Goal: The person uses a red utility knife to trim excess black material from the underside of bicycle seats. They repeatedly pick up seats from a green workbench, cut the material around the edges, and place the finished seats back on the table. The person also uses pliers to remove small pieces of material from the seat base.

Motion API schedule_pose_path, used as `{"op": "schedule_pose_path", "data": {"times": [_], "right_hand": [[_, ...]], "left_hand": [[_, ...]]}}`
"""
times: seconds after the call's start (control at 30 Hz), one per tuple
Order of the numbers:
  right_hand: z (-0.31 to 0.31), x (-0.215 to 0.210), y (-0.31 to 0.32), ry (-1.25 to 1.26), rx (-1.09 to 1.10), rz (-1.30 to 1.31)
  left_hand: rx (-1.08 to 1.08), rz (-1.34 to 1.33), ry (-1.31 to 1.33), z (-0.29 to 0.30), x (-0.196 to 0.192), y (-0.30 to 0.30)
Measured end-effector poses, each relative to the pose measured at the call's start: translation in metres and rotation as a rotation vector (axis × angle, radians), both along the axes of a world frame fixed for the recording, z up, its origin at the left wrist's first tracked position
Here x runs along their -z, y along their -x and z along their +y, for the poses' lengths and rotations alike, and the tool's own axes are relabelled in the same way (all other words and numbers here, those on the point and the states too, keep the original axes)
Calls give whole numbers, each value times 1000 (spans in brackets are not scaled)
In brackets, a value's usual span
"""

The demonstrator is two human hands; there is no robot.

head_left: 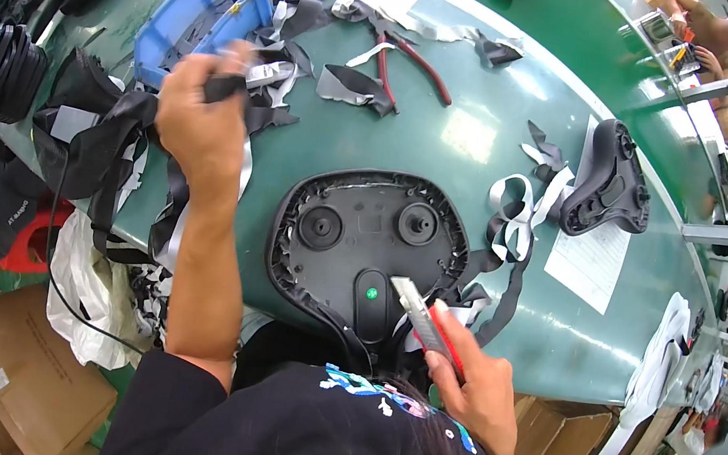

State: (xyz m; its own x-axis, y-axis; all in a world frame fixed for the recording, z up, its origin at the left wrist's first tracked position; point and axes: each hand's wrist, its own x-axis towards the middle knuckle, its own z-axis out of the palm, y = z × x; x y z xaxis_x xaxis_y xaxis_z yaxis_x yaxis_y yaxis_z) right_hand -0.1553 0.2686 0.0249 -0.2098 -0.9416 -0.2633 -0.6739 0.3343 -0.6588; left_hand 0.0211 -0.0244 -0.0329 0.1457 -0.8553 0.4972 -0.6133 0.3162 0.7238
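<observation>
A black bicycle saddle (358, 207) lies upside down at the table's near edge, its hollow underside up and a green round sticker on its narrow part. My right hand (477, 388) is closed around a red utility knife (434, 329), with the blade out over the saddle's right side. Blurred by motion, my left hand (204, 112) is raised beside the blue bin (162, 29), its fingers closed on a small black scrap (225, 88). Strips of black and white trimmings (510, 222) lie right of the saddle.
Red-handled pliers (422, 70) rest among scraps at the back. Another black saddle (609, 185) sits on a paper sheet (589, 263) to the right. Black material (81, 121) is heaped at left. Below stand cardboard boxes (33, 366) and a white bag (92, 289). Other people are nearby.
</observation>
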Motion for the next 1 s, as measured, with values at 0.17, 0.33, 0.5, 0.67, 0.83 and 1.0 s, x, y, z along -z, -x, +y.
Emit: {"op": "schedule_pose_path", "data": {"times": [0.17, 0.33, 0.5, 0.67, 0.83, 1.0], "right_hand": [[-30, 49, 16, 351, 494, -276], [-61, 31, 33, 455, 471, -625], [-84, 8, 103, 907, 727, -367], [-169, 15, 141, 800, 566, -263], [-322, 45, 228, 703, 381, -11], [-474, 73, 243, 520, 405, 134]], "left_hand": [[818, -257, -48, 25, -1, 13], [1161, -356, -875, 0, -3, 30], [635, 810, -889, -41, -25, 65], [603, 741, -347, -23, 47, 154], [844, 261, -136, 15, 48, 171], [875, 273, -220, 9, 49, 166]]}}
